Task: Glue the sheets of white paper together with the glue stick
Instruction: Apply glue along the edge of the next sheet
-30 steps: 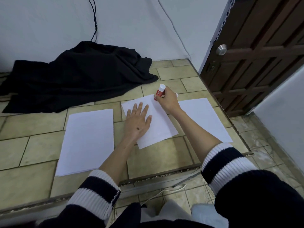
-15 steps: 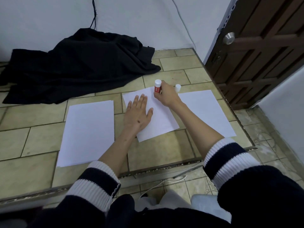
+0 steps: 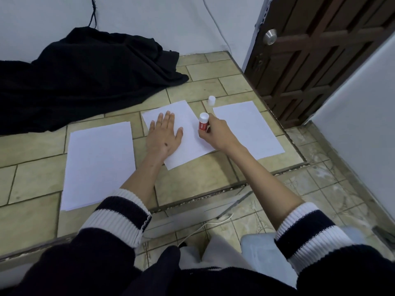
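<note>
Three lots of white paper lie on the tiled ledge: a stack at the left (image 3: 99, 163), a tilted middle sheet (image 3: 186, 144) and a sheet at the right (image 3: 250, 129). My left hand (image 3: 164, 135) presses flat on the middle sheet, fingers straight. My right hand (image 3: 213, 133) grips a red glue stick (image 3: 203, 122) with a white end up, its lower end against the right part of the middle sheet. The white cap (image 3: 211, 101) stands on the tile behind the sheets.
A black cloth (image 3: 85, 77) is heaped at the back left against the white wall. A dark wooden door (image 3: 320, 50) with a metal knob stands at the right. The ledge's front edge (image 3: 213, 197) drops to a lower tiled floor with a white cable.
My right hand has drawn the glue stick from the sheet's far edge down along its right side, toward me. The cap now shows clear behind it. My left hand stays flat on the sheet.
</note>
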